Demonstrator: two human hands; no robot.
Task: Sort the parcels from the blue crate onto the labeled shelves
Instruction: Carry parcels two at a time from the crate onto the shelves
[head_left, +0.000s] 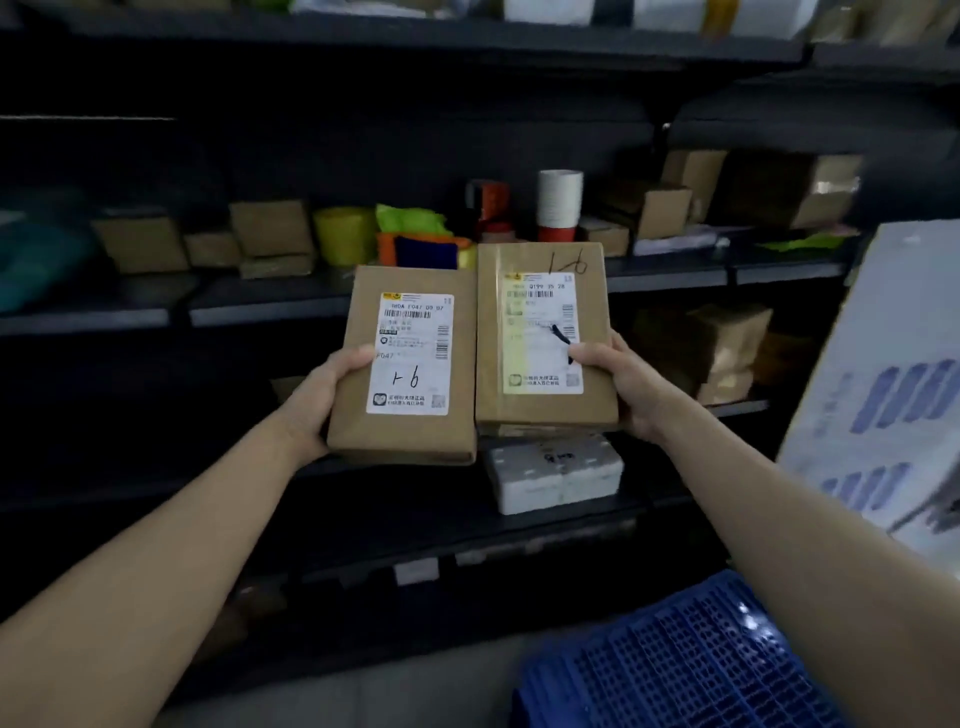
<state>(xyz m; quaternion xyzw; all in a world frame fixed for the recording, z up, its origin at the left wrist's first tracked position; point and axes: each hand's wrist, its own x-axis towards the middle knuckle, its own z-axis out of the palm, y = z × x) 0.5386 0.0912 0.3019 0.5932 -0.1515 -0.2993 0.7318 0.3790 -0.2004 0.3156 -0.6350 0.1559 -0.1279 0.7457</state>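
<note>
Left hand (324, 402): gripping the left brown parcel (405, 366) by its outer edge, thumb curling over the front beside the label, fingers hidden behind. Closed on it, not spread.
Right hand (621, 387): clamping the right brown parcel (545, 332) at its outer edge, thumb pressing on the label's lower right corner, fingers hidden underneath. A 2nd box edge seems to be showing under this parcel; can't tell if it's also being held.
Parcels: being held side by side, inner edges touching, label faces tilting up toward the camera. Prob so both codes can be read together.
Markings: both are showing handwritten "1-6", left one on the white label, right one on the cardboard above the label. Judging: same shelf for both.
White foam box (553, 475): sitting on the shelf board (363, 540) just below the right parcel, not touching the hands.
Paper cup stack (560, 205): standing on the board above the parcels, w/ small cartons and yellow tape rolls alongside it.
Blue crate (680, 660): lying low, under the right forearm, well below the parcels. Contents not visible.
Shelf tags: small pale tags on the board edge below the foam box; too blurry to read.
Step (judgement): checking codes before placing; neither parcel is resting on a shelf yet.
Risk: one-hand edge grips, so a parcel could be slipping if tilted more.
</note>
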